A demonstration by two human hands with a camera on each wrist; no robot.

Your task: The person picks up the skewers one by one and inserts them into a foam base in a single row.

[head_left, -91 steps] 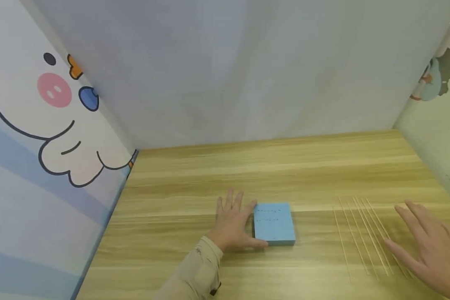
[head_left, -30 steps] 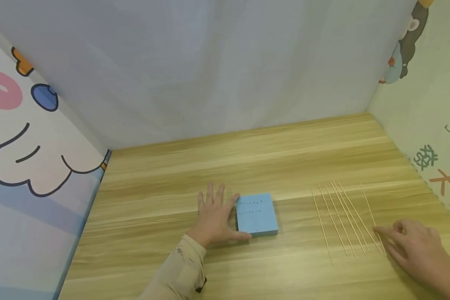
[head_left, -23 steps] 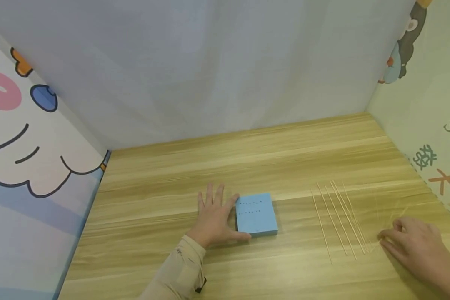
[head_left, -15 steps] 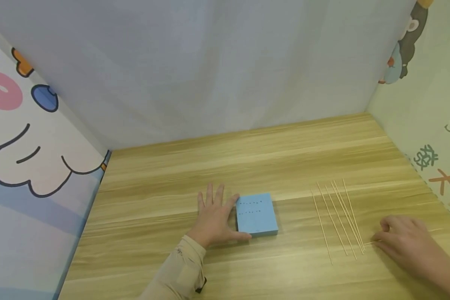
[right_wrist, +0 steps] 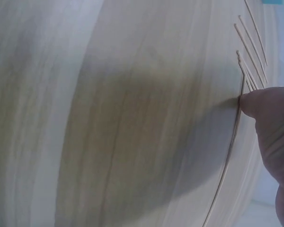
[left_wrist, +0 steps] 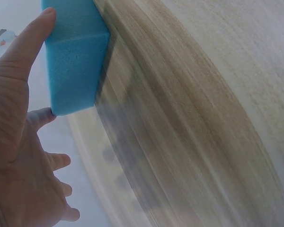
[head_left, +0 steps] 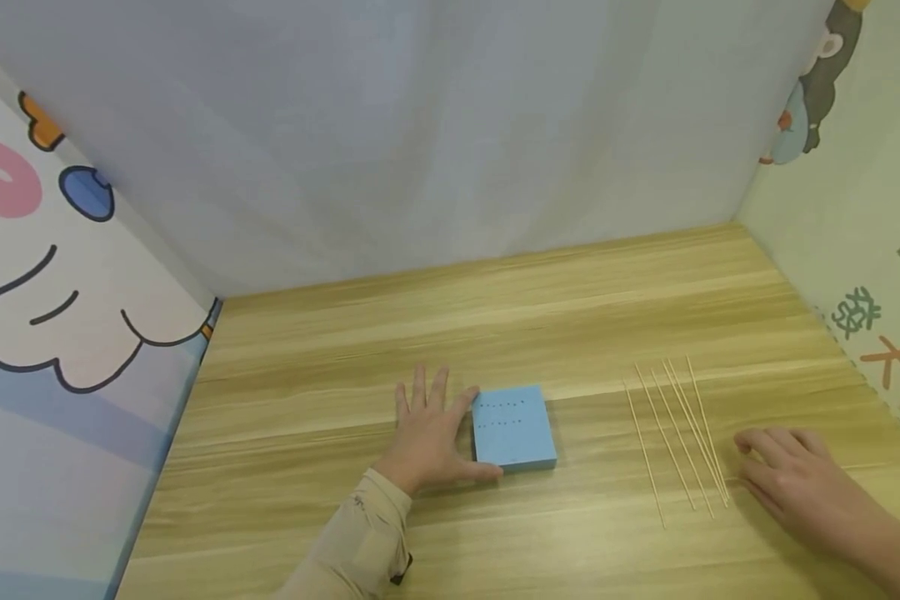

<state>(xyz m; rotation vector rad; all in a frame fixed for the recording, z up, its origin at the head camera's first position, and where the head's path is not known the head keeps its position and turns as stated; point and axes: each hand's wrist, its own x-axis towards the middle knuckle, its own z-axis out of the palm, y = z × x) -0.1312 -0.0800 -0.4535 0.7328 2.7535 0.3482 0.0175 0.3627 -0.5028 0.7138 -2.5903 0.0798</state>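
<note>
A light blue foam block [head_left: 513,437] lies flat on the table, with two rows of small dark dots on top. My left hand [head_left: 429,446] holds its left side between thumb and index finger, the thumb at the near edge and the index at the far-left corner; the other fingers are spread. To the right, several thin bamboo skewers [head_left: 645,450] lie side by side, some nearly crossing. My right hand [head_left: 787,479] has curled fingers just right of them. It pinches one bamboo skewer [right_wrist: 228,146], plain in the right wrist view but barely discernible in the head view.
The wood-grain table [head_left: 330,350] meets a pale back wall [head_left: 390,142]. Upright side panels with cartoon prints stand on the left [head_left: 67,333] and right [head_left: 870,250].
The right hand came from beyond the skewers, picked one off the right end, turned it and shifted slightly left. The rightmost skewer left lying swung upright beside its neighbours. The left hand kept its place.
</note>
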